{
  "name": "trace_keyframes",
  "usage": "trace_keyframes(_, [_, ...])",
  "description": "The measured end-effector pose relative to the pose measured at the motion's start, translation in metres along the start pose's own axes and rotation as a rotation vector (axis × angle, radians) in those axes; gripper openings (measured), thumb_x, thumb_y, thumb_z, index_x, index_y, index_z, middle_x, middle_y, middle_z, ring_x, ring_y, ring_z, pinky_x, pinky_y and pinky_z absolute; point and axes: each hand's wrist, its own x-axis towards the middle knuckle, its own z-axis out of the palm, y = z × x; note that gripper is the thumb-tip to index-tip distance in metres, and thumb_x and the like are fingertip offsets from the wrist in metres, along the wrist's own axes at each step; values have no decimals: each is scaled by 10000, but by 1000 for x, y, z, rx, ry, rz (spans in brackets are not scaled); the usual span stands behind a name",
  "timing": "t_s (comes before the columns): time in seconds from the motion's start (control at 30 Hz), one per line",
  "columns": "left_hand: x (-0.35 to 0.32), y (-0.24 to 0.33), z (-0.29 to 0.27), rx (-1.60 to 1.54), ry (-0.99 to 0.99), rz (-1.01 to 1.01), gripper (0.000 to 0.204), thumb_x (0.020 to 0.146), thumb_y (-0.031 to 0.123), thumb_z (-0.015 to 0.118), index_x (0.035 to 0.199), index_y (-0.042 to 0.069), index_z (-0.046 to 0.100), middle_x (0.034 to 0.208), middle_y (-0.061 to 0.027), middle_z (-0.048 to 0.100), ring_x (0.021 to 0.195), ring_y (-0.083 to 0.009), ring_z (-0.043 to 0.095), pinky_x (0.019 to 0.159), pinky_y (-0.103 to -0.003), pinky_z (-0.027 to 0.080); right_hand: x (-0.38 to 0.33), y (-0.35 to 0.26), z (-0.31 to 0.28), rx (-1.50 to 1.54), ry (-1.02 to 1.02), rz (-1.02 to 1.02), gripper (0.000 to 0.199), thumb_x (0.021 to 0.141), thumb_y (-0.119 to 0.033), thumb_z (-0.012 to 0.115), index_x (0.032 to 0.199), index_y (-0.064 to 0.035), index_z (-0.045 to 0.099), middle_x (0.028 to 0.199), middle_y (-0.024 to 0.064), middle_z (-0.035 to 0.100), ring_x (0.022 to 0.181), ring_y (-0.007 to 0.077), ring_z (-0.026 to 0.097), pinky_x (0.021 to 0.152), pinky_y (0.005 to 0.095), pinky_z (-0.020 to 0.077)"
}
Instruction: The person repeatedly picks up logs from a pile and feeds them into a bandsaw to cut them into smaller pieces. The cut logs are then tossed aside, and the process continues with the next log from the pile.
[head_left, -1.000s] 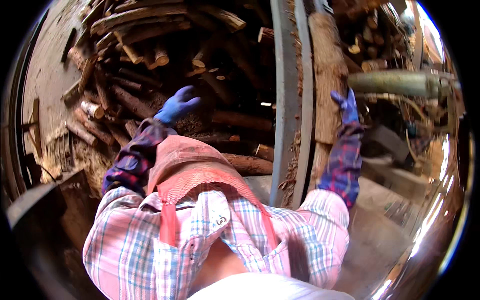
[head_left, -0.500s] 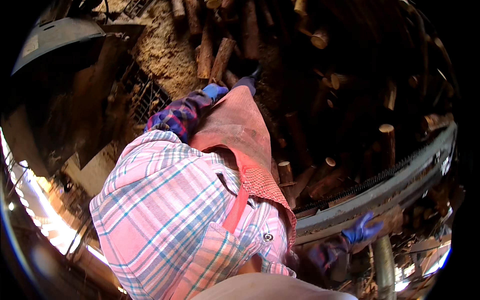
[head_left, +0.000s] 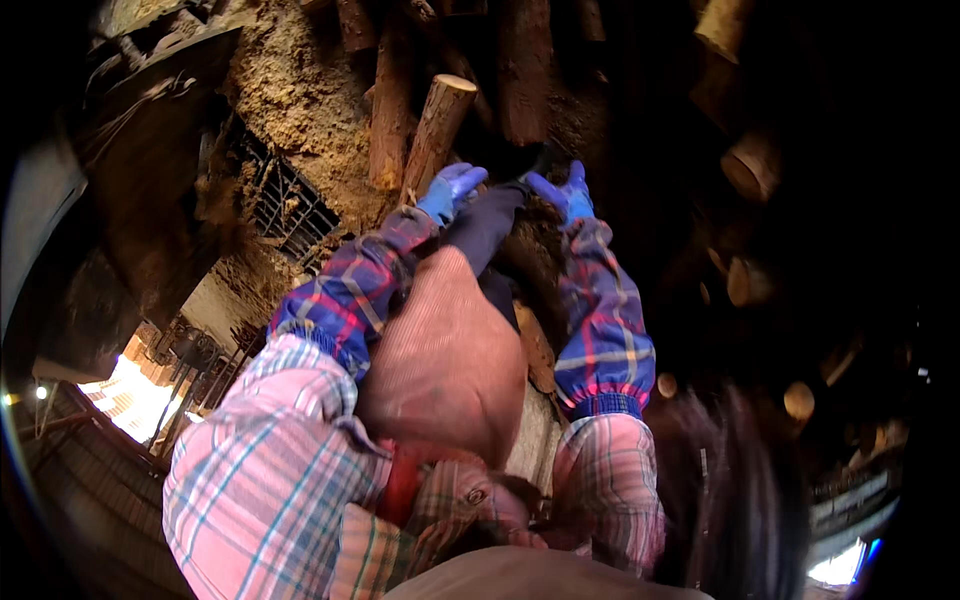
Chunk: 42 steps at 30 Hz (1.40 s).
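My left hand (head_left: 452,192), in a blue glove, reaches forward beside the lower end of a short cut log (head_left: 434,136). Its fingers are stretched out, and nothing shows in them. My right hand (head_left: 566,190), gloved the same way, is just right of my dark-trousered leg (head_left: 487,232). Thumb and fingers are spread apart there, with nothing between them. A second log (head_left: 390,120) lies left of the short one. Farther ahead is a thicker brown log (head_left: 524,75), its near end close to my shoe.
Sawdust (head_left: 290,90) is heaped at the upper left, above a dark metal grate (head_left: 288,205). More cut logs (head_left: 750,168) lie in deep shadow on the right. A red apron (head_left: 450,350) hangs in front of me.
My right hand has swung from the lower right, near the grey metal rail, forward to beside my leg. My left hand has moved slightly, its fingers now plainly stretched. The view has turned.
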Motion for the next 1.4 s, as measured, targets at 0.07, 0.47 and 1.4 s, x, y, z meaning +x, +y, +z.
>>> trace_keyframes(0.07, [42,18,20,70,210,108,616,790,358,719,1222,-16,490,1012,-95,580,716,-134,548,594,-240,431,75,-6,31,-37,53,10,1144,567,-363,871,1426,-10,203,1363,204,418,1246,297,427,953,399,417])
trace_keyframes(0.47, [185,53,16,333,171,455,535,805,444,664,979,-60,617,862,-80,625,761,-156,564,715,-288,465,214,4,60,708,-203,-499,846,572,-142,853,1283,-38,406,1148,114,592,1028,233,581,906,369,491])
trace_keyframes(1.4, [-415,-20,415,548,-812,721,822,756,350,759,1335,-29,316,1206,-148,519,1049,-196,545,906,-331,461,-548,135,-78,1525,276,-840,543,863,-348,620,1282,-29,490,1240,90,541,1129,202,512,1011,358,390])
